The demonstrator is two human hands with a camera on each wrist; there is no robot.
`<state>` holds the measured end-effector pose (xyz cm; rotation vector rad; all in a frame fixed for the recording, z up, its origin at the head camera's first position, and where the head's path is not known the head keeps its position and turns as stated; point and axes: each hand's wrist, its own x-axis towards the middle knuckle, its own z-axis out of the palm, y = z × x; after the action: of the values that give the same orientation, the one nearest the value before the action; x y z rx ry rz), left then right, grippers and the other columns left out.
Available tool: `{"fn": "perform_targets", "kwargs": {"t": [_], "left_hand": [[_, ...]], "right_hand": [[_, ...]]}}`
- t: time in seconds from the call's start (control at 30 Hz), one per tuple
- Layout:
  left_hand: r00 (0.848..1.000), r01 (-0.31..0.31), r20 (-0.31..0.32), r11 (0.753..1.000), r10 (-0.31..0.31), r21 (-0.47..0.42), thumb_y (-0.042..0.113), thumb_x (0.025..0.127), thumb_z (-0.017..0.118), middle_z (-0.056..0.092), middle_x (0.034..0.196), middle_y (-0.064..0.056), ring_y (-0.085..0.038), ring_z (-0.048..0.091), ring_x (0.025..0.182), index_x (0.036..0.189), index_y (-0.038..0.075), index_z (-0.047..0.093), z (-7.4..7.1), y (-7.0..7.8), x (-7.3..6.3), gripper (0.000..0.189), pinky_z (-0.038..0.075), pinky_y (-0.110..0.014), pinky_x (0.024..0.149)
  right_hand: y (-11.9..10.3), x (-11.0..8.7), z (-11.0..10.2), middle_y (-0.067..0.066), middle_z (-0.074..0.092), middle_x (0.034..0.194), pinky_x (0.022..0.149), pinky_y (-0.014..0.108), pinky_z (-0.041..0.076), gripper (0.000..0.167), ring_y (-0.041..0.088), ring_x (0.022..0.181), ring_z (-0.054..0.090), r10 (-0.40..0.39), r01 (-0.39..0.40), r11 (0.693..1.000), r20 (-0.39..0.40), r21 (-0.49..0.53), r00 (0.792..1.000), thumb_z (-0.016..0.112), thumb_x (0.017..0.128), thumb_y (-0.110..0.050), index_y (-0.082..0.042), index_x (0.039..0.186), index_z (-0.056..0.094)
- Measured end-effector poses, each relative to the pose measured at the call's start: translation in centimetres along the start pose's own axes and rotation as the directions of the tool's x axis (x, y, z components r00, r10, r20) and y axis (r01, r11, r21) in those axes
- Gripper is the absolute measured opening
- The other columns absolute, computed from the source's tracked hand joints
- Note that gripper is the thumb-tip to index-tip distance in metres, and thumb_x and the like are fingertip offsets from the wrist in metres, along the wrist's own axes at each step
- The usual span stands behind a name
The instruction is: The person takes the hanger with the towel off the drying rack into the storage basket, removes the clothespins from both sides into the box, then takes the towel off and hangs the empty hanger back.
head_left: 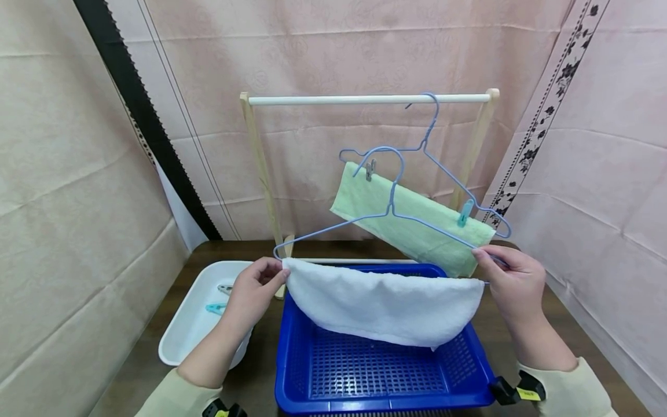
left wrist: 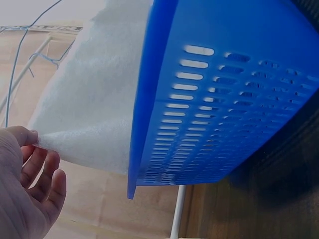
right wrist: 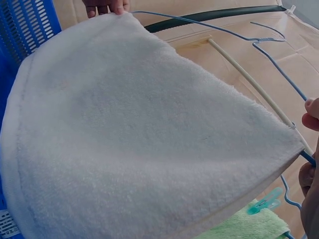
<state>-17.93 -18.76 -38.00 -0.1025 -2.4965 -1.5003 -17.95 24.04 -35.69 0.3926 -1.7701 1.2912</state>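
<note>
White cloth [head_left: 385, 307]: likely light, limp; hold by corners. Left grip [head_left: 255, 289] pinches its nine-o'clock corner; right grip [head_left: 513, 284], three o'clock, pinches blue hanger [head_left: 392, 198], cloth contact unclear.

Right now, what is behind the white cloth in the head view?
Behind the white cloth, the blue basket shows above and below. The cloth covers its middle, so anything there cannot be seen.

Basket label [right wrist: 7, 224], yellow wrist tag [head_left: 528, 395], print unreadable
</note>
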Motion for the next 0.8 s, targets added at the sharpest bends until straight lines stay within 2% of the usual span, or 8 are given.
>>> {"fn": "perform_targets", "kwargs": {"t": [0.23,0.47,0.7,0.8], "left_hand": [[1.0,-0.011,0.027,0.999,0.01,0.046,0.027,0.094,0.07,0.066,0.101,-0.004,-0.024,0.06,0.09,0.104,0.016,0.069,0.2,0.1,-0.3,0.014,0.052,-0.034,0.075],[0.999,-0.02,0.035,0.998,0.018,0.062,0.024,0.093,0.071,0.066,0.1,-0.003,-0.025,0.06,0.087,0.103,0.018,0.069,0.6,0.2,-0.6,0.012,0.052,-0.035,0.073],[0.997,-0.078,0.033,0.994,0.076,0.07,0.021,0.092,0.072,0.067,0.096,0.0,-0.019,0.059,0.087,0.101,0.018,0.069,1.0,0.2,-0.7,0.009,0.052,-0.036,0.079],[0.993,-0.109,0.04,0.992,0.107,0.069,0.02,0.092,0.073,0.066,0.093,0.002,-0.018,0.058,0.086,0.098,0.018,0.069,1.2,0.2,-0.7,0.008,0.052,-0.035,0.079]], "right_hand": [[0.4,0.0,0.1,-0.016,0.064,0.07,0.05,0.01,0.038,0.01,0.002,0.054,0.043,0.006,-0.006,1.0,0.0,-0.015,1.0,0.075,0.08,0.011,0.017,0.087,0.071],[0.4,0.0,0.2,-0.015,0.064,0.07,0.049,0.01,0.038,0.011,0.002,0.054,0.044,0.046,-0.046,0.998,-0.02,-0.034,0.999,0.076,0.079,0.011,0.016,0.088,0.071],[0.2,0.1,0.3,-0.017,0.064,0.07,0.048,0.012,0.038,0.012,0.003,0.054,0.045,0.137,-0.141,0.987,-0.048,-0.08,0.989,0.077,0.079,0.011,0.013,0.089,0.073],[0.1,0.1,0.3,-0.018,0.064,0.07,0.048,0.013,0.038,0.012,0.003,0.055,0.045,0.149,-0.153,0.984,-0.052,-0.095,0.988,0.077,0.079,0.009,0.013,0.09,0.073]]}}
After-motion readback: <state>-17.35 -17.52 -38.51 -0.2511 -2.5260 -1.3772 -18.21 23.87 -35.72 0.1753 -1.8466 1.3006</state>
